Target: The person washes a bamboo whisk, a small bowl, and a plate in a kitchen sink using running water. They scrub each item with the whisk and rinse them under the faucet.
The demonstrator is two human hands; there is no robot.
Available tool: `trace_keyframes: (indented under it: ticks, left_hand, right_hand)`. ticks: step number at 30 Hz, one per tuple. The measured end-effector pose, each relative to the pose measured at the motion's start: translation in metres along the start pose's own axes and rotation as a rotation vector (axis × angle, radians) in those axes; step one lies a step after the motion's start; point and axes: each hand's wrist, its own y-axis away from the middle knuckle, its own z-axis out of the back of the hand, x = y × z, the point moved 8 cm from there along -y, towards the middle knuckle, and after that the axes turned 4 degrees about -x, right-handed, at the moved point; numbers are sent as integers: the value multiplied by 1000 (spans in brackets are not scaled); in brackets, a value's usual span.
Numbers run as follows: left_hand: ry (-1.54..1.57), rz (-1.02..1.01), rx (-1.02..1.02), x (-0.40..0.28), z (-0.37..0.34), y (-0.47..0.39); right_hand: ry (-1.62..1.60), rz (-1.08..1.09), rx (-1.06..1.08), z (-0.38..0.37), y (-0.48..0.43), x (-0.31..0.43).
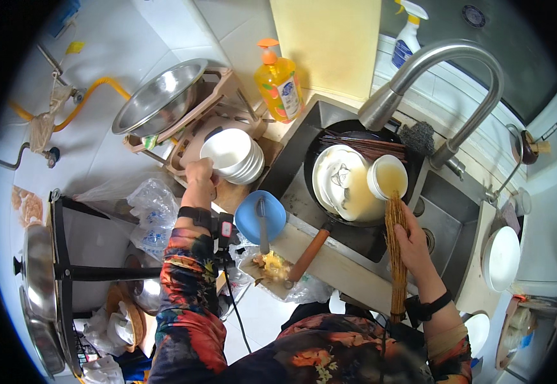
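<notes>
My left hand (200, 174) grips the edge of a tilted stack of white bowls (233, 156) on the counter left of the sink. In my right hand (412, 237) is a straw pot brush (395, 240), its tip at the rim of a small white bowl (391, 178) holding cloudy liquid. That bowl sits with white plates (329, 185) and a bundle of dark chopsticks (362, 144) inside a black wok (311, 185). The wok rests in the steel sink (288, 187), its wooden handle (309, 254) pointing towards me.
A curved faucet (475, 48) arches over the wok, near a steel wool pad (417, 137). A blue bowl (245, 225) with a knife-like utensil (262, 225) stands at the front edge. Behind are a dish soap bottle (281, 89) and a rack (225, 89) bearing a steel basin (163, 98).
</notes>
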Motion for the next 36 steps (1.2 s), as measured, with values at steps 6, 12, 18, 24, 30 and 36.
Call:
trace_keyframes:
  ticks: [6, 12, 18, 24, 30, 36]
  left_hand:
    - [-32, -32, -31, 6, 2, -3]
    - [-387, -417, -299, -46, 24, 60]
    - [-463, -894, 329, -20, -89, 194]
    - [-706, -747, 508, 31, -185, 207]
    - [-801, -753, 468, 48, -221, 202]
    - [-559, -439, 517, 66, -220, 183]
  right_hand:
    - [78, -103, 71, -11, -14, -15]
    - [311, -102, 244, -44, -44, -22]
    - [601, -22, 291, -75, -52, -21]
    - [847, 35, 357, -42, 20, 13]
    - [603, -240, 336, -35, 37, -18]
    - [235, -63, 216, -40, 32, -8]
